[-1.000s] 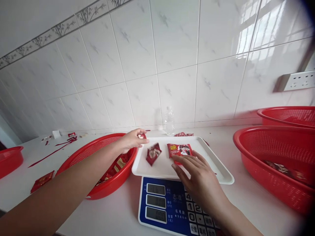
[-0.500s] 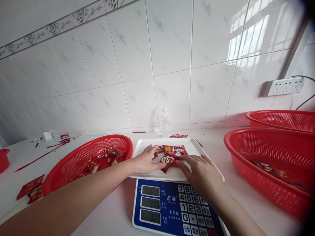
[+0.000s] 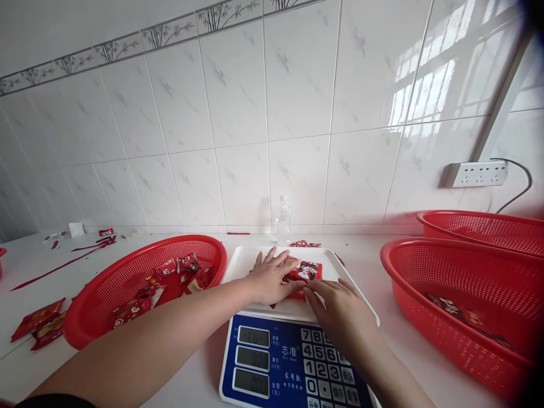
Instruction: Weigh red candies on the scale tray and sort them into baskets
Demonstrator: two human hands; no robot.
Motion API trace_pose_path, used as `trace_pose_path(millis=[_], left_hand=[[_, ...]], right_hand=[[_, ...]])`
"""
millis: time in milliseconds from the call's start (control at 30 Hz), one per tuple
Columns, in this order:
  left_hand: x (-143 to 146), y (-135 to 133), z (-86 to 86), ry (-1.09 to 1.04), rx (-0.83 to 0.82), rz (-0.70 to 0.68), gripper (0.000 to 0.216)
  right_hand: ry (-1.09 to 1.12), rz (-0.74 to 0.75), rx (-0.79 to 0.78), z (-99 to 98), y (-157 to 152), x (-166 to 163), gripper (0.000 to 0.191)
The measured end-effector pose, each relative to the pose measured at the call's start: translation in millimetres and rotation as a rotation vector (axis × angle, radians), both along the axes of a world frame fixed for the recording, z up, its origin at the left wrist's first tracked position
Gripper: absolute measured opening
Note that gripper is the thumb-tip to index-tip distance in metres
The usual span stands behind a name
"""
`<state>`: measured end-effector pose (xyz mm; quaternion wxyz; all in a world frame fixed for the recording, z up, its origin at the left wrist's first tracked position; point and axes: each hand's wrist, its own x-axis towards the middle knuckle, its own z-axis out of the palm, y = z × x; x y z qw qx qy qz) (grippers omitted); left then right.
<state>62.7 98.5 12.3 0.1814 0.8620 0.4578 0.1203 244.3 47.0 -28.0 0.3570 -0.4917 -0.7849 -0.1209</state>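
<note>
My left hand [image 3: 268, 280] lies over the white tray of the scale with its fingers spread, covering small dark red packets. Under and beyond its fingertips shows a larger red packet [image 3: 312, 271] with cartoon figures printed on it. My right hand [image 3: 342, 303] reaches in from the right, its thumb and forefinger closed together at the near right edge of that red packet. The white tray [image 3: 240, 263] sits on a blue digital scale [image 3: 276, 354] with number keys and three small displays. The smaller packets are mostly hidden by my left hand.
To the left, a red perforated basket [image 3: 106, 277] holds several wrapped snacks, with more packets [image 3: 40, 323] beside it. Two red baskets stand at right, the nearer basket [image 3: 408, 272] holding dark packets. A clear bottle [image 3: 283, 218] stands behind the tray; a power strip [image 3: 478, 174] hangs on the wall.
My left hand has shifted right and its fingers have spread over the small packets, covering them. My right hand stays at the red packet's edge. The view has tilted slightly.
</note>
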Motion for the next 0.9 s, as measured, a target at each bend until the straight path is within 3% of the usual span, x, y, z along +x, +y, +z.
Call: trace_pose_path(millis=[167,333,500,700,800,900], left_hand=[[6,2,-4.1,-0.011,0.055,-0.034,0.059],[6,1,-8.0,-0.075,0.088,-0.004,0.047],[-11,3,13.3,-0.168,0.099,0.041,0.031],[-91,15,42.6,-0.148,0.086,0.359,0.029],[-142,9,41.7,-0.030,-0.046,0.510,0.031],[-183,-8,35.4,0.082,-0.195,0.563,0.032]], right_hand=[[0.086,-0.092,0.068,-0.6,3,5,0.030],[0.101,-0.088,0.087,2.9,3,3,0.034],[0.109,-0.082,0.094,4.6,2,2,0.035],[0.136,-0.066,0.091,2.2,2,2,0.038],[0.163,-0.043,0.087,0.0,3,1,0.042],[0.179,-0.020,0.081,-2.0,3,0,0.045]])
